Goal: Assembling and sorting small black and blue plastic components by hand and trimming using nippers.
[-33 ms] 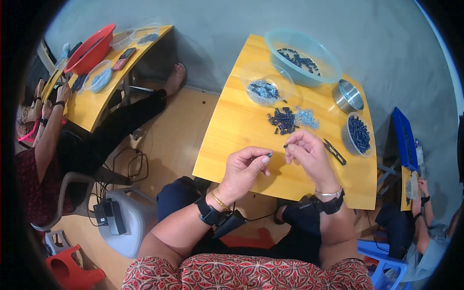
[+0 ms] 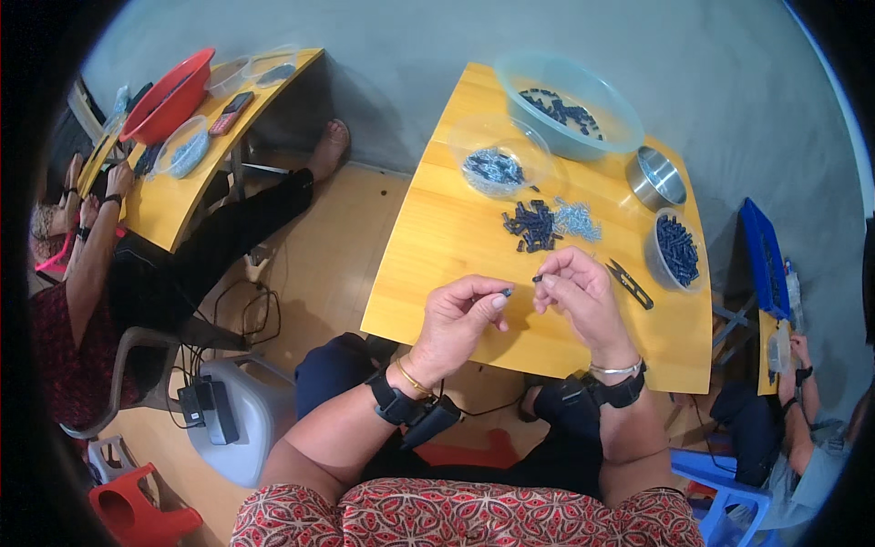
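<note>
Above the near part of the yellow table (image 2: 428, 264), my left hand (image 2: 458, 321) pinches a small dark piece (image 2: 507, 293) between thumb and forefinger. My right hand (image 2: 583, 296) faces it, a short gap away, with a small black cylindrical piece (image 2: 537, 279) at its fingertips. Just beyond my hands lie a heap of black cylindrical pieces (image 2: 531, 226) and, touching it on the right, a heap of small shiny silvery parts (image 2: 578, 221). Black thread snips (image 2: 631, 284) rest beside my right hand.
At the back stands a large translucent teal basin (image 2: 629, 137), with a clear tub (image 2: 497, 187) of mixed parts before it. On the right are a steel bowl (image 2: 658, 182) and a tub of black pieces (image 2: 676, 251). Other people work at tables left and right.
My right hand has turned slightly, and its black piece shows more at the fingertips. My left hand stays nearly in place.
</note>
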{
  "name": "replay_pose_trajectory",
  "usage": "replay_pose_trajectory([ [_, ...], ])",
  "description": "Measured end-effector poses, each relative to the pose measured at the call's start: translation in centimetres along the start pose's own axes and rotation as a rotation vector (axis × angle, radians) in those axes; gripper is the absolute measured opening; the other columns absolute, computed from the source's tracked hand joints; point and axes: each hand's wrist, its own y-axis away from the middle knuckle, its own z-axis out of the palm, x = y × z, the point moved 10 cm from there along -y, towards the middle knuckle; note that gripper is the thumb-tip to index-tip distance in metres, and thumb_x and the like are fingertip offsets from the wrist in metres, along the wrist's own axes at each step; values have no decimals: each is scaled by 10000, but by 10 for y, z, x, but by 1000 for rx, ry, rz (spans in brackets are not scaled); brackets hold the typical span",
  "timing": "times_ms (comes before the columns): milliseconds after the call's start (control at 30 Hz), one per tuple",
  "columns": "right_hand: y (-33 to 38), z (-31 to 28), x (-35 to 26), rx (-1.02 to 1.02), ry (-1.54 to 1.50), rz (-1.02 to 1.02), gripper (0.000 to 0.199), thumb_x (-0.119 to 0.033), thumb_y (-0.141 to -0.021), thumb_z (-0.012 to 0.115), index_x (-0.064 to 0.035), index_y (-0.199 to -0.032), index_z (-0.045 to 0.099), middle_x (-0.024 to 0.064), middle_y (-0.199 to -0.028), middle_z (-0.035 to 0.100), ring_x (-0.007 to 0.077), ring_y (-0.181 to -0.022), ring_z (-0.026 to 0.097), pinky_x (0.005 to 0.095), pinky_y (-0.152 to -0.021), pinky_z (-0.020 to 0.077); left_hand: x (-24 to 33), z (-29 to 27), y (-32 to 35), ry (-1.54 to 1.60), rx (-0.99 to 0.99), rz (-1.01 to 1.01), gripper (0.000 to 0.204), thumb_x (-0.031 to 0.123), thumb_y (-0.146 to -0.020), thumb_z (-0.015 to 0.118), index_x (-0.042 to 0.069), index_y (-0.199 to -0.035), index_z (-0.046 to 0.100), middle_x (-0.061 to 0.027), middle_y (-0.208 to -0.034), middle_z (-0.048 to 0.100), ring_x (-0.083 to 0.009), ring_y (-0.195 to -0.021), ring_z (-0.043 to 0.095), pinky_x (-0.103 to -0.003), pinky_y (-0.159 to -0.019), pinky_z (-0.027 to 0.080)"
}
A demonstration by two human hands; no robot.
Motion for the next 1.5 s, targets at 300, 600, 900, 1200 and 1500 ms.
replay_pose_trajectory([
  [300,10,13,18,-22,-513,-7,63,-57,-852,521,-9,-890,503,44,-720,556,115,-625,541,233,-583,444,-3,6,-5,-67,-37,17,139,-5,-832,550,-12,-961,599,-64,-848,600,-125,-686,567,-239,-634,485],
  [600,10,19,19,-51,-546,13,54,-30,-842,524,-7,-889,509,49,-731,565,110,-640,543,230,-591,449,0,7,-5,-84,-39,30,123,-24,-832,540,-22,-939,602,-70,-839,609,-112,-684,565,-223,-634,477],
  [900,9,19,21,-69,-478,4,45,-10,-822,543,-9,-866,532,46,-717,569,100,-636,541,226,-589,449,1,8,-4,-92,-53,12,114,-6,-839,538,-26,-921,615,-69,-824,614,-104,-655,554,-219,-609,467],
  [1200,13,14,15,-113,-277,-19,59,33,-779,588,-14,-801,560,38,-712,585,82,-635,548,214,-577,458,-13,9,-2,-46,-164,-161,102,51,-843,559,-30,-871,616,-68,-741,601,-111,-589,538,-231,-541,453],
  [1500,14,18,20,-163,-300,28,73,49,-772,582,-19,-790,566,16,-699,575,67,-631,534,204,-577,444,-13,14,0,-125,-194,-173,89,49,-830,575,-32,-831,613,-62,-722,587,-106,-575,530,-230,-522,451],
])
